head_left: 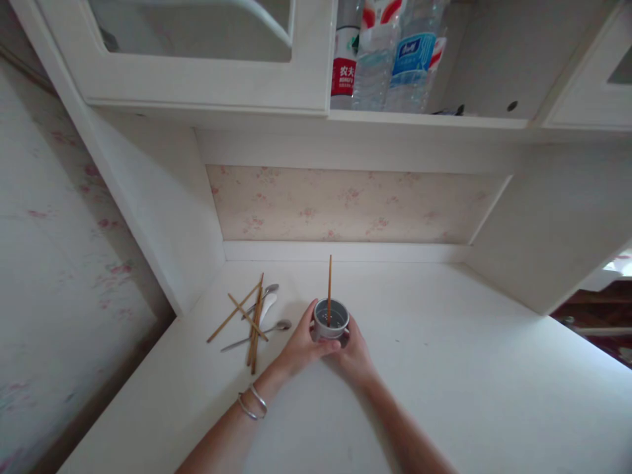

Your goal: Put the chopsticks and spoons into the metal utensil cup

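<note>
A small grey cup [331, 320] stands on the white desk [444, 368] with one wooden chopstick [329, 283] upright inside it. My left hand [300, 349], with bracelets on its wrist, wraps round the cup's left side. My right hand [354, 355] cups its right and near side. To the left of the cup lie several loose wooden chopsticks [254, 322] and metal spoons [261, 329] in a crossed pile on the desk.
A white cabinet side panel [162, 210] rises at the left. Above is a shelf [424, 118] with plastic water bottles [390, 59]. Floral wallpaper [345, 204] backs the desk. Another panel [553, 230] closes the right side.
</note>
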The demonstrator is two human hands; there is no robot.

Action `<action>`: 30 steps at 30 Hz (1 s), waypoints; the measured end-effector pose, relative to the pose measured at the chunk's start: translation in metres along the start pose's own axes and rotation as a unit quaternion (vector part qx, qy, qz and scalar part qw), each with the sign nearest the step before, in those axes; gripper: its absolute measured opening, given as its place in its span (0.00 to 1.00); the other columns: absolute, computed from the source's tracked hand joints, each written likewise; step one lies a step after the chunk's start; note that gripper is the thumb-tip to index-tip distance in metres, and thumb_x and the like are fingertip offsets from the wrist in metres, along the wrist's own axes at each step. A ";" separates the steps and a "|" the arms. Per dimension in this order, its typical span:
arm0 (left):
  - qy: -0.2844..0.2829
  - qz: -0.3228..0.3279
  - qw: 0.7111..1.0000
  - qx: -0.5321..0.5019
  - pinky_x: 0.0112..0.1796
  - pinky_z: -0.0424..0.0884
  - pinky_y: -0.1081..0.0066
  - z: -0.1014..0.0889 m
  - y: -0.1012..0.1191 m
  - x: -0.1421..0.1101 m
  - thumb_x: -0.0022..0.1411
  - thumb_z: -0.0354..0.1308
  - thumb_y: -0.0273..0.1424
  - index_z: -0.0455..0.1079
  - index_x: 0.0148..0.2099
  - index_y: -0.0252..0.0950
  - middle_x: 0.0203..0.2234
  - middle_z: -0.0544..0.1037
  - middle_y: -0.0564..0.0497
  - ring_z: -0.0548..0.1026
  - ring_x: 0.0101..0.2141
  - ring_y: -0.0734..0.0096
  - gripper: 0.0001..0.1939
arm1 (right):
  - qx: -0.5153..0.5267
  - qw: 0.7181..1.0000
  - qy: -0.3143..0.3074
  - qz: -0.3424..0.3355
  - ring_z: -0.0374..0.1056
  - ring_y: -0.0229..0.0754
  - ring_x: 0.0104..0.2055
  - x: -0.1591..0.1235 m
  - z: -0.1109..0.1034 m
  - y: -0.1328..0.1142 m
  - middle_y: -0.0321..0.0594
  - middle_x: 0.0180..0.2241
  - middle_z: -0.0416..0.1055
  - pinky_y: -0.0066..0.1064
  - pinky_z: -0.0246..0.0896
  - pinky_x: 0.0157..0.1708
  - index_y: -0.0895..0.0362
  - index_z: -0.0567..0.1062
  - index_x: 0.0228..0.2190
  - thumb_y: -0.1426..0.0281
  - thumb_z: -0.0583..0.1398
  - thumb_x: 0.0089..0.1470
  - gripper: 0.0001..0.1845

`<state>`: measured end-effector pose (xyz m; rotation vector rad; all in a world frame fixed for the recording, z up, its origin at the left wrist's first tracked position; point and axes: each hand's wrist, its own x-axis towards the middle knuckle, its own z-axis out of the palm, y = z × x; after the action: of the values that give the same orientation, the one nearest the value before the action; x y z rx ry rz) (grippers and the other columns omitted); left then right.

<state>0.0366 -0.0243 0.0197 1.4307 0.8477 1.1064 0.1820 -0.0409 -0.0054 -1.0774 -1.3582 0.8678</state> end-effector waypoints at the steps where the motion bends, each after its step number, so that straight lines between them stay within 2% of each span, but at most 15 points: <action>1: 0.006 0.006 1.000 -0.004 0.53 0.65 0.61 0.004 -0.004 -0.002 0.44 0.71 0.36 0.46 0.67 0.38 0.60 0.62 0.38 0.67 0.55 0.57 0.53 | -0.001 1.000 -0.003 0.000 0.72 0.50 0.45 0.000 0.000 0.000 0.48 0.49 0.72 0.42 0.68 0.46 0.55 0.65 0.53 0.64 0.68 0.41 0.37; 4: 0.034 0.027 0.999 -0.014 0.53 0.66 0.61 0.012 -0.013 -0.002 0.47 0.69 0.34 0.51 0.64 0.37 0.58 0.64 0.39 0.69 0.53 0.58 0.45 | -0.013 1.000 0.009 0.008 0.72 0.50 0.45 0.000 0.001 0.000 0.48 0.49 0.71 0.42 0.68 0.46 0.55 0.64 0.54 0.65 0.68 0.39 0.39; 6: 0.032 0.028 0.999 -0.025 0.53 0.66 0.61 0.015 -0.016 0.000 0.49 0.68 0.33 0.57 0.60 0.36 0.54 0.69 0.40 0.71 0.51 0.59 0.38 | -0.017 1.000 0.016 0.013 0.72 0.49 0.46 0.000 0.002 0.002 0.48 0.50 0.71 0.41 0.68 0.46 0.55 0.64 0.54 0.65 0.68 0.39 0.39; 9: 0.023 0.017 0.999 -0.028 0.53 0.66 0.60 0.013 -0.016 0.002 0.49 0.68 0.33 0.62 0.57 0.34 0.50 0.73 0.41 0.72 0.50 0.59 0.33 | -0.014 1.000 0.010 0.016 0.71 0.49 0.46 -0.001 0.001 0.005 0.48 0.52 0.69 0.41 0.68 0.46 0.54 0.63 0.55 0.65 0.68 0.39 0.40; 19: 0.037 0.022 0.999 -0.016 0.51 0.67 0.60 0.007 -0.014 0.001 0.45 0.70 0.30 0.65 0.55 0.34 0.49 0.74 0.41 0.73 0.48 0.59 0.34 | -0.024 1.000 -0.009 0.009 0.70 0.51 0.48 0.000 -0.002 0.009 0.48 0.52 0.69 0.44 0.67 0.48 0.54 0.63 0.55 0.65 0.67 0.41 0.39; 27: 0.047 0.007 0.999 -0.011 0.50 0.67 0.62 0.006 -0.011 -0.001 0.44 0.70 0.30 0.64 0.55 0.34 0.49 0.74 0.41 0.73 0.47 0.60 0.34 | -0.033 0.999 -0.003 0.002 0.68 0.51 0.51 -0.002 0.000 0.009 0.50 0.54 0.66 0.45 0.65 0.50 0.54 0.56 0.58 0.66 0.67 0.42 0.44; 30: 0.035 0.006 0.999 -0.014 0.50 0.67 0.62 0.004 -0.011 -0.001 0.44 0.70 0.29 0.64 0.55 0.35 0.49 0.74 0.41 0.73 0.47 0.60 0.35 | -0.045 0.999 0.005 -0.004 0.67 0.52 0.52 -0.002 0.001 0.012 0.50 0.55 0.65 0.46 0.63 0.51 0.54 0.56 0.57 0.65 0.68 0.41 0.44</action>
<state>0.0414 -0.0246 0.0084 1.3829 0.8700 1.1793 0.1821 -0.0391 -0.0172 -1.1427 -1.4024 0.8004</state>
